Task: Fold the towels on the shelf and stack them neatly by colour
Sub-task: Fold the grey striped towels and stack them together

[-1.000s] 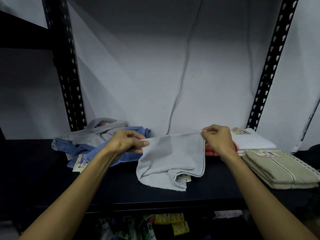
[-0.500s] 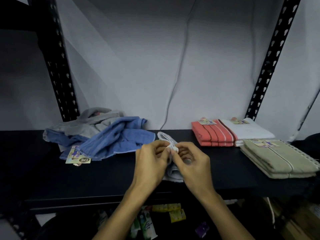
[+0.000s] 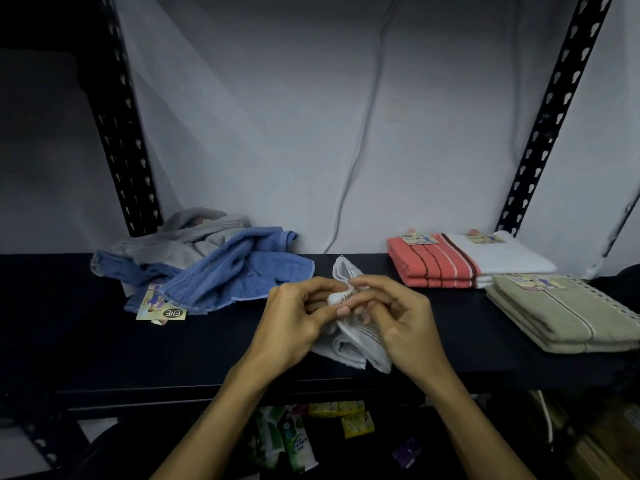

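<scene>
1. A second ago I held the grey towel (image 3: 349, 341) stretched wide between my hands; now its two top corners are brought together at centre frame and the rest hangs doubled, its lower part bunched on the black shelf (image 3: 450, 355).
2. My left hand (image 3: 298, 317) pinches the joined corners between thumb and fingertips; my right hand (image 3: 398, 317) is closed on the same corners from the other side. Both hold the towel; neither is spread.
3. Judgement: the first half-fold is made but loose. The edges need aligning before the next fold.
4. Unfolded heap at left of frame: blue towel (image 3: 242, 271) over more grey cloth (image 3: 180, 237). Much still to do.
5. Done stacks at right of frame: coral towels (image 3: 433, 265) touching a white towel (image 3: 498, 258); beige towels (image 3: 561, 313) just in front of them.
6. Writing: a card tag (image 3: 162, 308) lying by the blue towel shows "ENE", seen upside down. The tags on the folded stacks are too small to read.
7. Packets on the level below, bottom centre: print illegible.
</scene>
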The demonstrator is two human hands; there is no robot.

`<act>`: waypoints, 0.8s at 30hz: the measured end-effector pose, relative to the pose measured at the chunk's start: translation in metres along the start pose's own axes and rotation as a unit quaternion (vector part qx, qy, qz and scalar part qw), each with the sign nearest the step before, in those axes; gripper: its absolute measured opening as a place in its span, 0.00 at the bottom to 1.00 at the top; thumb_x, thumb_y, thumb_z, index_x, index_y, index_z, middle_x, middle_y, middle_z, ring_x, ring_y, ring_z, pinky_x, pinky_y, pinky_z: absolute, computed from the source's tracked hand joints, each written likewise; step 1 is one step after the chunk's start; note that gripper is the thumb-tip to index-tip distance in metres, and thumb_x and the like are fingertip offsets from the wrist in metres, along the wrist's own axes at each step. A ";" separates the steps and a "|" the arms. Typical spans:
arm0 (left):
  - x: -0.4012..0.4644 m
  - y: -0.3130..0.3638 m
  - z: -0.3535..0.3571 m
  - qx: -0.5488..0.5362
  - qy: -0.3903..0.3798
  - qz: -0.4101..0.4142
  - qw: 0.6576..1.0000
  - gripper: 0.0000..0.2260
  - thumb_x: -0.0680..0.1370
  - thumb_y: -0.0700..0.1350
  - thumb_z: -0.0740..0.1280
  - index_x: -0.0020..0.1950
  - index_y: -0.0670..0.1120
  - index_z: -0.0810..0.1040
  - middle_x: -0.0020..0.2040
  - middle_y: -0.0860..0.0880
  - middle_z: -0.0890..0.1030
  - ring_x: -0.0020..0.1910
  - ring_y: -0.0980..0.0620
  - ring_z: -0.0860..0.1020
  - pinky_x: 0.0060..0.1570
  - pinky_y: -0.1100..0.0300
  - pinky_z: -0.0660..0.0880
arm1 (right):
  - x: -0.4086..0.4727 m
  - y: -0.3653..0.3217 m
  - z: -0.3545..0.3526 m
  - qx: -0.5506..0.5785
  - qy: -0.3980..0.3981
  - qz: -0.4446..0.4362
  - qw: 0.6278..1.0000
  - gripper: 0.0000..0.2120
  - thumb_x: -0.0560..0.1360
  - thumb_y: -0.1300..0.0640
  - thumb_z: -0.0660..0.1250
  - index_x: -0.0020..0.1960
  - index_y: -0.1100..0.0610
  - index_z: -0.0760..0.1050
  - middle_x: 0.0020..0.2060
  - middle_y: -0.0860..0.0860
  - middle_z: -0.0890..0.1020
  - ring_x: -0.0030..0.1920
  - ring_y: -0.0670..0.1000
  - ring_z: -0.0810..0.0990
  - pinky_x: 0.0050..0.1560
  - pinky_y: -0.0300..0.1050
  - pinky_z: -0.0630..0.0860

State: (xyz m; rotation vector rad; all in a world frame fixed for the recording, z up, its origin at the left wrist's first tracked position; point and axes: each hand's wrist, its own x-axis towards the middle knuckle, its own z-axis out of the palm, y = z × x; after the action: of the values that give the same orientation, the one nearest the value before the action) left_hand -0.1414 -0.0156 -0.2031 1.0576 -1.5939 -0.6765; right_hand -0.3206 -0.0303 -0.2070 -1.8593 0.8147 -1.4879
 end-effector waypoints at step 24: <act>0.079 0.058 -0.079 0.286 0.037 0.150 0.945 0.07 0.75 0.39 0.76 0.50 0.48 0.84 0.42 0.55 0.85 0.42 0.64 0.83 0.45 0.73 0.73 | 0.115 -0.069 -0.081 -0.260 -0.201 -0.036 0.944 0.07 0.73 0.56 0.76 0.42 0.60 0.83 0.37 0.52 0.84 0.35 0.41 0.78 0.40 0.38 0.74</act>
State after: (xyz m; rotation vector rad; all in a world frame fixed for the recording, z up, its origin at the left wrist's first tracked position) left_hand -0.0870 -0.0527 -0.0958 1.1918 -1.8858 0.0474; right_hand -0.3736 -0.0841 -0.0697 -2.4939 1.0060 -0.9215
